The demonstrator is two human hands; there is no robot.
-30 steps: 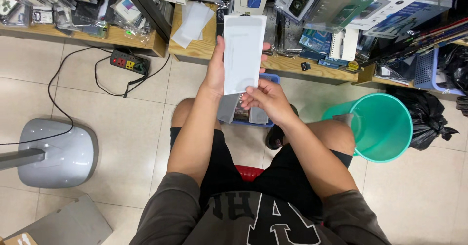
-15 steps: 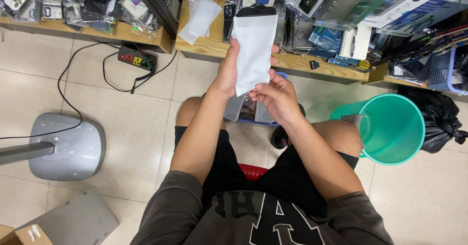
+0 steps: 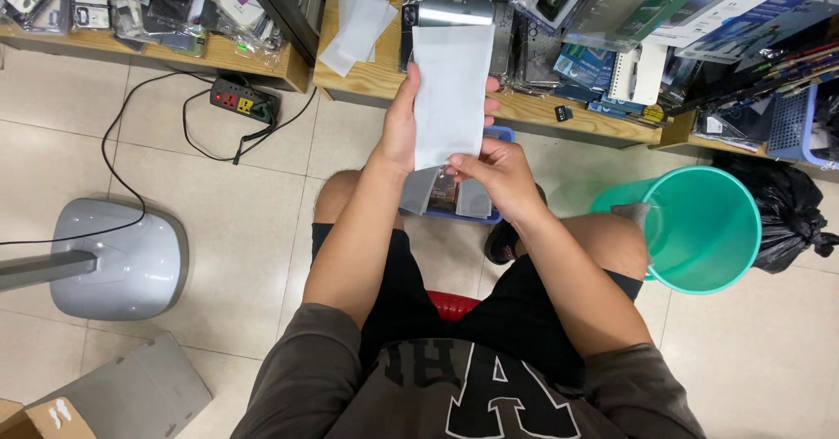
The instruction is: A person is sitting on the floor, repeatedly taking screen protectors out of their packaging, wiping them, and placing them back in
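You are holding a white paper sleeve upright in front of you, above your knees. Your left hand is wrapped around its left edge, thumb in front and fingertips showing past the right edge, so that hand is clamped on it. Your right hand pinches the bottom edge of the same sleeve between thumb and fingers. The two hands sit close together, just beside each other at the lower end. A shiny grey strip shows at the top of the sleeve; whether it is part of the sleeve or something sliding out of it, you cannot tell from here.

Directly under your hands, on the floor between your legs, sits a small blue tray. It holds several flat grey packets standing or leaning in a row, one with a dark picture on it.

To your right stands a round green bucket, touching your right knee. Its inside looks bare apart from a small grey scrap at the near rim. Behind it lies a black rubbish bag, knotted shut.

The low wooden shelf ahead is crowded with boxed goods and plastic-wrapped items. A blue mesh basket sits at its far right. To your left, a power strip lies on the tiles, and a grey fan base nearer you.
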